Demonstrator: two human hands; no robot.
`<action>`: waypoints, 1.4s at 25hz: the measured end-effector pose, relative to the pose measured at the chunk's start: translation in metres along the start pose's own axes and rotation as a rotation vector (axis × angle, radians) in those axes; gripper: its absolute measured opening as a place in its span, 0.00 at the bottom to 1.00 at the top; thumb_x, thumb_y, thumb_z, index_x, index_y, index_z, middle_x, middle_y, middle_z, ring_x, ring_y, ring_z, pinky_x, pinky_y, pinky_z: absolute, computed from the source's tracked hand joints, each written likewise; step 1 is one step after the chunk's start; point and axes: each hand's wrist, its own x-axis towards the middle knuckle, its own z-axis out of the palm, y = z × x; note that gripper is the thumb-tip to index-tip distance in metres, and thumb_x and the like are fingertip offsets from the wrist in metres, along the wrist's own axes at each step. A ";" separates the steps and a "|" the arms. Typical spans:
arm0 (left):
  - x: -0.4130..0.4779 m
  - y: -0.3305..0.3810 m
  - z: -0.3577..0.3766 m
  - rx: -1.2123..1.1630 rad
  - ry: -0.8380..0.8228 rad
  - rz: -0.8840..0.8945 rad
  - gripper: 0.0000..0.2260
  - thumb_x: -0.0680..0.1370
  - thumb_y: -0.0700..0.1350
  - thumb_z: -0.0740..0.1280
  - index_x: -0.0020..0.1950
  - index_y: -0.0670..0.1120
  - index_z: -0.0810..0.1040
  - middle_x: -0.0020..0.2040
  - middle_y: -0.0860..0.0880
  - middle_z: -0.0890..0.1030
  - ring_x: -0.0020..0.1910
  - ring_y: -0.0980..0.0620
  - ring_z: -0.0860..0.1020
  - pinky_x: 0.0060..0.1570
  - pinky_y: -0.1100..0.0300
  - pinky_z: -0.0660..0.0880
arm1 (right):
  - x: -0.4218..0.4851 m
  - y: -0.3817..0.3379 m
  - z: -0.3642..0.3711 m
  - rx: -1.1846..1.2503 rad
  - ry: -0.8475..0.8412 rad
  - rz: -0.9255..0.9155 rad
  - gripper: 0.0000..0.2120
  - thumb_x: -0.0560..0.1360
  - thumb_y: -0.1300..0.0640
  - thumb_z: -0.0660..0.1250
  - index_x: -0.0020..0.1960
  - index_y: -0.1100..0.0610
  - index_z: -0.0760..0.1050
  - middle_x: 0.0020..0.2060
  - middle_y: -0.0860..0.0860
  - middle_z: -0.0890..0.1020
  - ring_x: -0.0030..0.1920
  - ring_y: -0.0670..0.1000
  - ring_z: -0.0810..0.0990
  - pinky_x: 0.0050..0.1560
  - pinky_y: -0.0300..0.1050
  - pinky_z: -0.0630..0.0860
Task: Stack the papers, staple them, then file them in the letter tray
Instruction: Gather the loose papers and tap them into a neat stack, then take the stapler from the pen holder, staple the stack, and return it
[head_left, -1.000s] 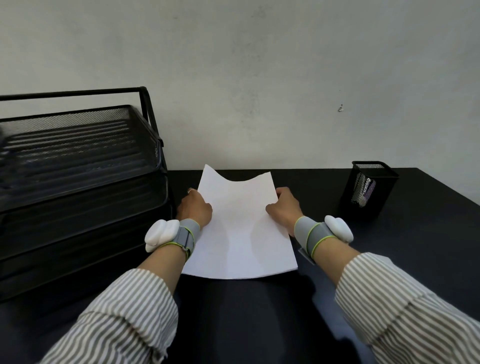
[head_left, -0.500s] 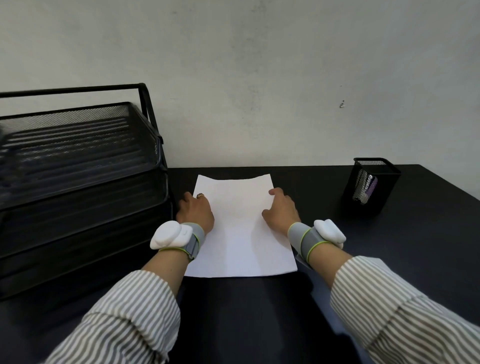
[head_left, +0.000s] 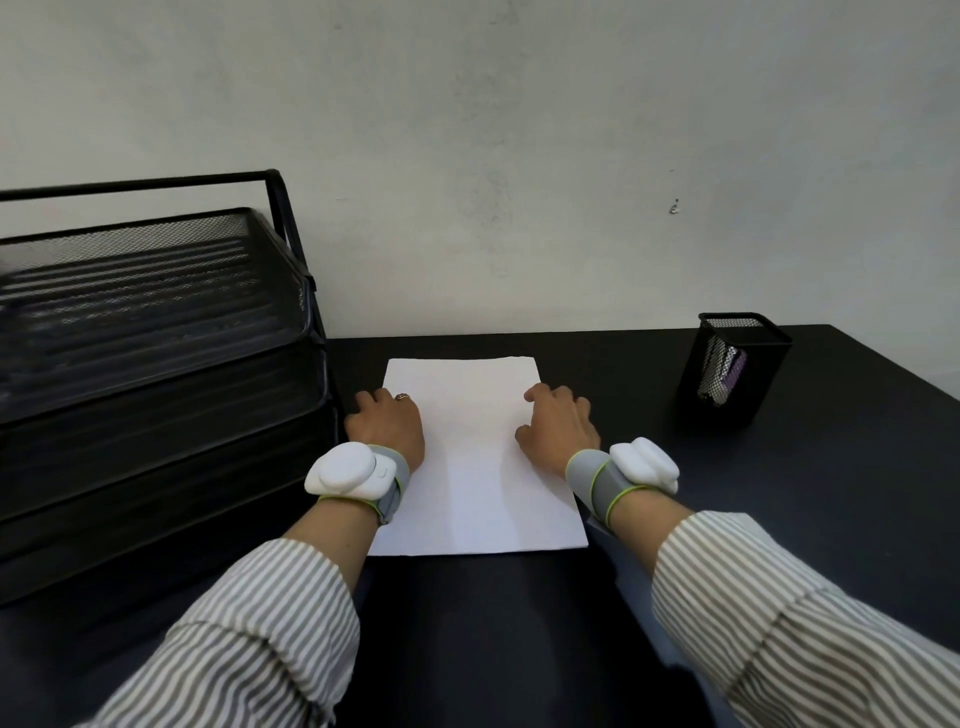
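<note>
resting flat on the black desk (head_left: 779, 519), the papers (head_left: 478, 457) lie as one white stack between your two hands, edges roughly squared. your left hand (head_left: 387, 423) sits on the stack's left edge, fingers curled loosely down, its grip holding nothing, only pressing the sheet and the desk beside it. your right hand (head_left: 558, 423) rests on the right edge in the same way, fingers bent and spread a little, nothing pinched in that grip either. just left of your left hand stands the black mesh letter tray (head_left: 156, 364), several tiers high, its front corner close to your knuckles. well to the right of your right hand stands a black mesh pen cup (head_left: 732, 369) with something pale and purple inside. both wrists wear grey bands with white pods, and striped sleeves cover your forearms.
</note>
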 end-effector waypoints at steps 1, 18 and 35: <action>0.000 0.000 -0.002 0.013 -0.010 0.001 0.18 0.78 0.40 0.57 0.68 0.42 0.68 0.68 0.41 0.68 0.68 0.40 0.65 0.57 0.52 0.71 | 0.000 0.000 0.000 -0.012 -0.008 -0.004 0.23 0.77 0.59 0.61 0.71 0.55 0.64 0.67 0.57 0.68 0.67 0.61 0.64 0.60 0.52 0.69; -0.017 0.098 -0.061 -0.215 0.146 0.318 0.17 0.78 0.43 0.57 0.66 0.41 0.71 0.64 0.41 0.72 0.66 0.40 0.66 0.55 0.49 0.71 | -0.001 0.044 -0.056 0.058 0.140 -0.059 0.19 0.78 0.57 0.61 0.68 0.55 0.69 0.64 0.56 0.74 0.66 0.59 0.69 0.61 0.53 0.72; -0.018 0.239 -0.091 -0.531 0.061 0.592 0.29 0.74 0.53 0.64 0.72 0.43 0.62 0.68 0.42 0.69 0.69 0.40 0.66 0.60 0.47 0.70 | 0.038 0.134 -0.166 -0.170 0.337 0.216 0.14 0.75 0.56 0.59 0.58 0.47 0.78 0.58 0.50 0.80 0.66 0.57 0.69 0.64 0.55 0.59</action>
